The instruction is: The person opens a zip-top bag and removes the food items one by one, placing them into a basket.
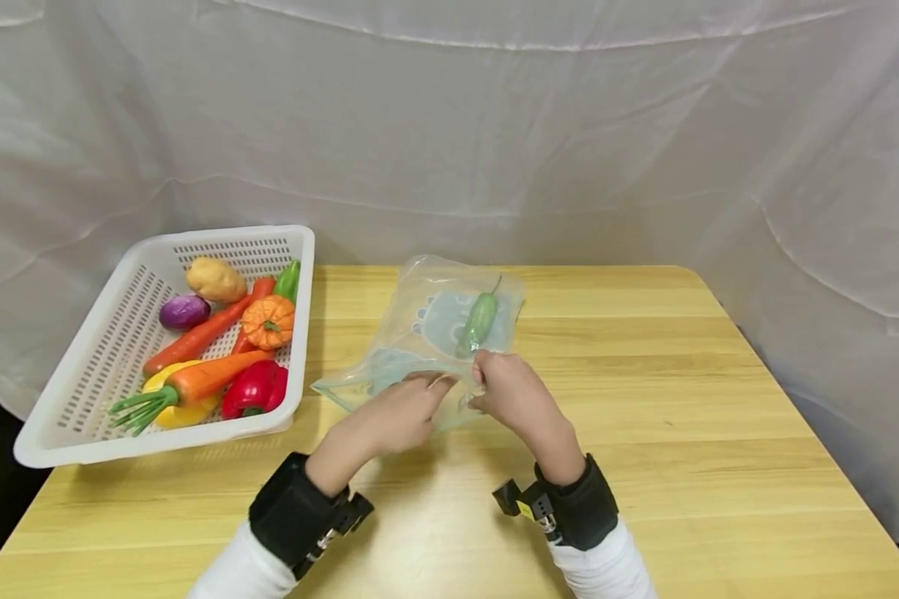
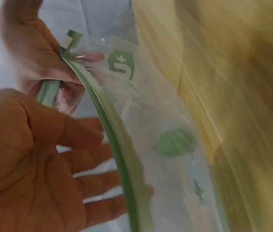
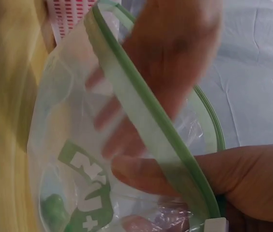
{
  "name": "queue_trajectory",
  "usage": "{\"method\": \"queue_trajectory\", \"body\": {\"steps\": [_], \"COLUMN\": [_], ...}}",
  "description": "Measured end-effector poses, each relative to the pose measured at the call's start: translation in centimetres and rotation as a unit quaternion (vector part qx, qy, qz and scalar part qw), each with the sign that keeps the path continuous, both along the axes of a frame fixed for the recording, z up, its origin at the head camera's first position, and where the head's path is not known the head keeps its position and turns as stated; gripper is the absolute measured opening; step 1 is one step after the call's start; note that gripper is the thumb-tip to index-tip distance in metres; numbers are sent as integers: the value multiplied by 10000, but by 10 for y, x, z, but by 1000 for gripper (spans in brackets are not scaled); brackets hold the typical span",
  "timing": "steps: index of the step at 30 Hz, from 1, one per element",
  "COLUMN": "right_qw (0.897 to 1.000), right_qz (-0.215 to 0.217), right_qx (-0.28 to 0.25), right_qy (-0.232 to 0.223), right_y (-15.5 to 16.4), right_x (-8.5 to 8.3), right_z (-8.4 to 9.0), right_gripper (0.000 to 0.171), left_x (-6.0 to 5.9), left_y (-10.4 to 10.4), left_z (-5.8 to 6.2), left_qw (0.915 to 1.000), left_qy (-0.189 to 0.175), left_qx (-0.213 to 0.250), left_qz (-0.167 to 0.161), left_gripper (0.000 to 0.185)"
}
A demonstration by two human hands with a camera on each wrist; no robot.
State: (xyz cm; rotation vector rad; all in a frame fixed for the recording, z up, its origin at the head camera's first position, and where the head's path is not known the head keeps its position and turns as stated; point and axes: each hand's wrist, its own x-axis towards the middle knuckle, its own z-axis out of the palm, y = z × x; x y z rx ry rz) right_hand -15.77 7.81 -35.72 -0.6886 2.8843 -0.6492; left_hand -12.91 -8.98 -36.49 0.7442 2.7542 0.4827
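Note:
A clear zip bag (image 1: 389, 349) with a green seal strip lies on the table, its mouth towards me and parted. Through its plastic shows a long green vegetable (image 1: 481, 320) with a thin stem, at the far right part of the bag. My left hand (image 1: 397, 413) reaches into the mouth; in the left wrist view its fingers (image 2: 100, 183) are extended behind the seal strip and hold nothing visible. My right hand (image 1: 515, 395) pinches the bag's edge at the right end of the mouth, its thumb (image 3: 144, 174) seen through the plastic.
Left of the bag stands a white plastic basket (image 1: 82, 453). It holds a potato (image 1: 216, 279), purple vegetable (image 1: 185, 312), small pumpkin (image 1: 268, 322), carrot (image 1: 213, 377), red pepper (image 1: 256, 388) and other vegetables. A pale curtain (image 1: 449, 125) hangs behind the wooden table (image 1: 689, 433).

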Motion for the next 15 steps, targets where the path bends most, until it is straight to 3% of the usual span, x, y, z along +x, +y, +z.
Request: {"method": "queue_trajectory", "body": {"steps": [5,8,12,15], "right_qw": [9996,9991,9985,9984], "right_qz": [228,393,494,529], "right_qx": [-2,87,196,169], "right_qy": [-179,-164,-126,-55], "right_y": [-9,-14,-19,-20], "right_x": [4,7,10,11], "right_z": [-4,-6,-7,-8], "right_gripper": [34,36,39,39], "left_x": [-28,-45,-65,-75], "left_y": [9,12,13,14], "left_z": [4,3,-2,-6], "left_qw": [9972,9952,9916,9859], "left_qy": [-571,-785,-807,-737], "left_qx": [-176,73,384,464], "left_qz": [445,586,936,1428], "left_gripper": [31,28,39,50]}}
